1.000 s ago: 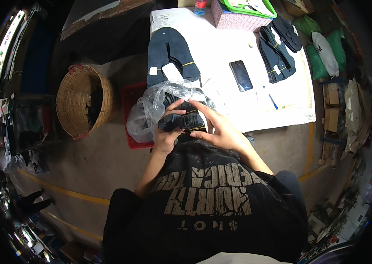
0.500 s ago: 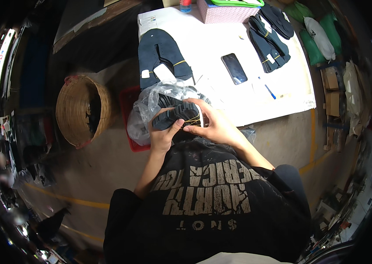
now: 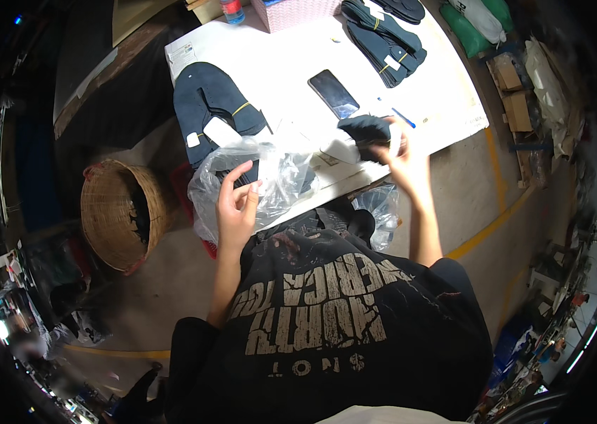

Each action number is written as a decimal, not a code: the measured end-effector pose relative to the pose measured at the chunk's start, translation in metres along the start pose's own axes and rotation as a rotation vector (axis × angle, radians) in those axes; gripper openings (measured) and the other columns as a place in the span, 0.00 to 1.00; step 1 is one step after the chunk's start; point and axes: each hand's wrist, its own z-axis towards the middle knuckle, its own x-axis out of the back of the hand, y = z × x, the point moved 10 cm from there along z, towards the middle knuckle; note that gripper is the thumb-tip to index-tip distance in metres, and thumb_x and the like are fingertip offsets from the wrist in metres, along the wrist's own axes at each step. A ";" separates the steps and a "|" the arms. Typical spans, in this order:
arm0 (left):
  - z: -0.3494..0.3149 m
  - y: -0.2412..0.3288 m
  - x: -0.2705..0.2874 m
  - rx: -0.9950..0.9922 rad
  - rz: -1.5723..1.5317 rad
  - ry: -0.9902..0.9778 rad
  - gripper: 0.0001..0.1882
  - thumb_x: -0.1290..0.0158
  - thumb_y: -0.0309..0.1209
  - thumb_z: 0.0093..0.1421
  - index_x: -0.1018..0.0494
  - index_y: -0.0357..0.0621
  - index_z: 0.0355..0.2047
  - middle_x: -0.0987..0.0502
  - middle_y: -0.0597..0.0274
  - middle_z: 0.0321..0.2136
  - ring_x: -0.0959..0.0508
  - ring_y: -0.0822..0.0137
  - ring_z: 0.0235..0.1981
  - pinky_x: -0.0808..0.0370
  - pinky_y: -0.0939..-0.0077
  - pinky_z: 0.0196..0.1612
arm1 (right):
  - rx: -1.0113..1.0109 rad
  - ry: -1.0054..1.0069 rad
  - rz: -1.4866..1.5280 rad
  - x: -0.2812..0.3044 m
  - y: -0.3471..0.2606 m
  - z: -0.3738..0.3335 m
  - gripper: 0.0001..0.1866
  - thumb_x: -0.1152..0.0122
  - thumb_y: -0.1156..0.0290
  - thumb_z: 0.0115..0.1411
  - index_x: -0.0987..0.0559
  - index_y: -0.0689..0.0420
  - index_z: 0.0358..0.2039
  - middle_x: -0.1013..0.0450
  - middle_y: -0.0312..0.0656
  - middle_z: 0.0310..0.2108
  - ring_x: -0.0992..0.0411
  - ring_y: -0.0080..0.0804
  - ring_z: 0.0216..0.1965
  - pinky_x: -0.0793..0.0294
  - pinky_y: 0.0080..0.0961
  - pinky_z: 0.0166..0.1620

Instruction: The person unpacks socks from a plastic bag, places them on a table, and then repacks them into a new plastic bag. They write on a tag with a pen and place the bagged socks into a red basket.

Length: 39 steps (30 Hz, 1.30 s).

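A small bundle of dark cut pieces (image 3: pixel 368 133) is gripped in my right hand (image 3: pixel 404 157), held over the table's front edge and slightly blurred. My left hand (image 3: pixel 236 208) holds nothing; its fingers are apart in front of a clear plastic bag (image 3: pixel 207 191). Whether the fingertips touch the bag, I cannot tell. More dark pieces show through the bag's film. Behind it lies a large stack of dark U-shaped pieces (image 3: pixel 203 85) tied with a yellow band, a white tag on it.
On the white table (image 3: pixel 263 71) are a phone (image 3: pixel 334 93), a blue pen (image 3: pixel 403 116), banded dark stacks (image 3: pixel 383 49), a pink basket (image 3: pixel 298 13) and a bottle (image 3: pixel 232 10). A wicker basket (image 3: pixel 118 212) stands on the floor at left. Another clear bag (image 3: pixel 382 212) hangs by the near edge.
My hands have parted. The right one has carried the bundle to the right over the table, while the left has let go and stays by the plastic bag. The view has shifted.
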 end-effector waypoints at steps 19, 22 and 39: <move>0.007 -0.018 -0.034 -0.081 0.995 -0.257 0.26 0.40 0.24 0.58 0.24 0.50 0.58 0.34 0.50 0.64 0.43 0.43 0.68 0.43 0.50 0.71 | -0.066 0.592 -1.012 0.116 0.110 -0.056 0.32 0.40 0.64 0.65 0.36 0.60 0.67 0.33 0.55 0.52 0.33 0.55 0.57 0.32 0.52 0.61; 0.010 -0.018 -0.036 -0.061 0.992 -0.253 0.25 0.40 0.24 0.57 0.23 0.50 0.57 0.34 0.50 0.63 0.43 0.43 0.67 0.43 0.50 0.71 | -0.649 0.112 -0.970 0.043 0.232 -0.165 0.48 0.31 0.54 0.56 0.43 0.52 0.73 0.43 0.61 0.67 0.42 0.64 0.68 0.38 0.62 0.67; 0.033 -0.037 -0.010 -0.111 1.019 -0.102 0.14 0.41 0.26 0.59 0.16 0.55 0.45 0.24 0.57 0.52 0.31 0.50 0.56 0.37 0.52 0.64 | -0.803 0.828 -0.132 0.183 0.273 -0.280 0.15 0.54 0.86 0.49 0.19 0.57 0.26 0.28 0.31 0.21 0.36 0.20 0.20 0.40 0.23 0.23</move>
